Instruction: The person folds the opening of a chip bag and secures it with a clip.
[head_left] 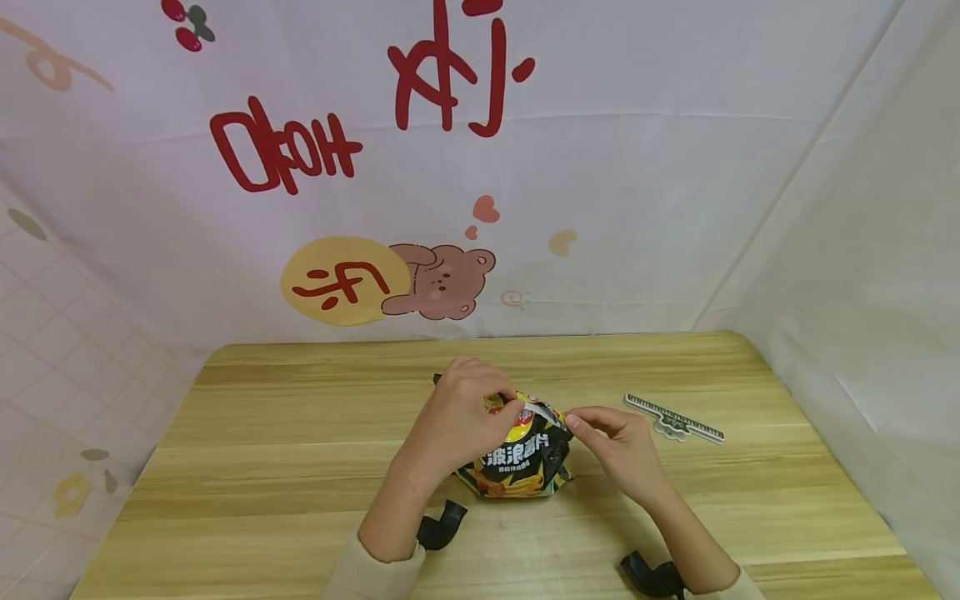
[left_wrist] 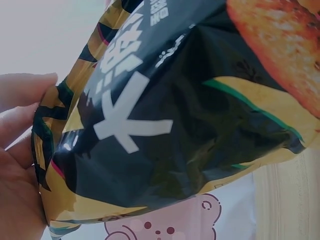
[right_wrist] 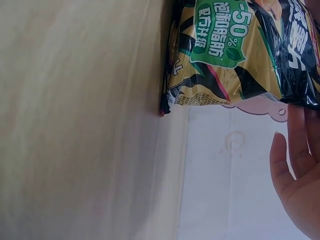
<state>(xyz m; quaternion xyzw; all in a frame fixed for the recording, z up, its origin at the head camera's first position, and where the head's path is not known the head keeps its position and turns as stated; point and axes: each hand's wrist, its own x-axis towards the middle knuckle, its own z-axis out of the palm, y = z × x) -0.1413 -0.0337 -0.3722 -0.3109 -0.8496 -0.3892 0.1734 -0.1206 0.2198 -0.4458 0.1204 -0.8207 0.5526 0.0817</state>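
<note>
A black and yellow bag of potato chips (head_left: 517, 467) stands on the table with its printed front towards me. My left hand (head_left: 468, 408) reaches over its upper left part and pinches the top edge between thumb and fingers. At the bag's upper right corner, the thumb and forefinger of my right hand (head_left: 626, 450) pinch the wrapper. In the left wrist view, fingers lie against the crimped edge of the chip bag (left_wrist: 175, 135). The right wrist view has a green label on the bag (right_wrist: 220, 35), with other fingers extended beside it.
On the wooden table (head_left: 300, 442), right of the bag, lies a long grey toothed clip (head_left: 675, 418) with a cartoon-shaped handle. Black curved pieces (head_left: 442, 527) sit by both wrists. A white printed cloth (head_left: 637, 208) rises behind the table and along its sides.
</note>
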